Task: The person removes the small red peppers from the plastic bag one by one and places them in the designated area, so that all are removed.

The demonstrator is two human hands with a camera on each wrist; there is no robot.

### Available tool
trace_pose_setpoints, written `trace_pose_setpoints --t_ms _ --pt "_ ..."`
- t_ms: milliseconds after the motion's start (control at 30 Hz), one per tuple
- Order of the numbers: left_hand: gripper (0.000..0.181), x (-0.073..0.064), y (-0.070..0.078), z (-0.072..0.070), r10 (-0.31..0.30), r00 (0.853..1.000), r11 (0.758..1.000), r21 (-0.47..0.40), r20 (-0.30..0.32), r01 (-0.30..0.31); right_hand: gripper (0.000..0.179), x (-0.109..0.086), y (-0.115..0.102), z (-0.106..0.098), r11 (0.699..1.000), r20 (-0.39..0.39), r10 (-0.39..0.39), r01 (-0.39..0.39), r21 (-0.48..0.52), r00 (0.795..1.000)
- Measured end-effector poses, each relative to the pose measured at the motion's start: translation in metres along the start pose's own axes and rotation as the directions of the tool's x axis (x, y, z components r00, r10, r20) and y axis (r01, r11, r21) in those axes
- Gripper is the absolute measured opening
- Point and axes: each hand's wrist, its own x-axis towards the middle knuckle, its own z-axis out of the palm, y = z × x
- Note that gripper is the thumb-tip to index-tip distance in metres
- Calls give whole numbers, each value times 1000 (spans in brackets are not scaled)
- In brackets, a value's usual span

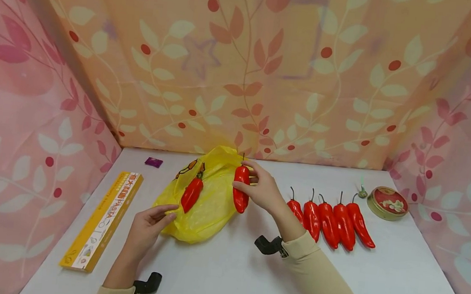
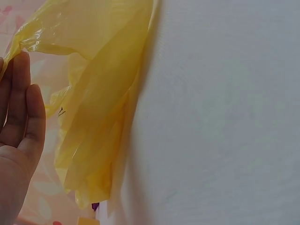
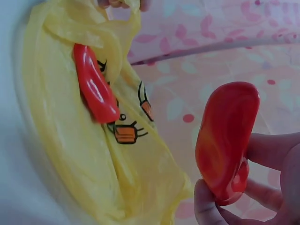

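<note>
My right hand grips a red chili pepper upright between thumb and fingers, over the right edge of a yellow plastic bag. The right wrist view shows this pepper close up, with fingers around its lower part. Another red pepper lies at the bag's open mouth, beside its printed black and orange marks. At the bag's near left edge, my left hand pinches the thin plastic. In the left wrist view, the left fingers are at the bag's edge, with the thumb hidden.
Several red peppers lie in a row at the right, stems pointing away. Beyond them stands a round tin beside a small green item. A long yellow pasta box lies at the left, and a small purple packet behind it.
</note>
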Motion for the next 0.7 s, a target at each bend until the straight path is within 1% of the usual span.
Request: trace_pose_setpoints --t_ms 167,367,567,700 --pt "31 1 -1 1 -4 1000 1000 -5 3 4 63 -9 12 -10 1000 -22 5 -6 -30 1000" --pt "31 1 1 2 -8 1000 1000 -9 -1 8 65 -20 30 -22 998 -48 37 -39 -58 998" --pt "31 1 0 1 -1 1000 1000 -10 1 1 61 -32 45 -32 989 -80 38 -49 -139 996" --pt "31 1 1 1 2 1000 1000 1 -1 -2 63 -39 54 -36 970 -91 14 -36 -239 996"
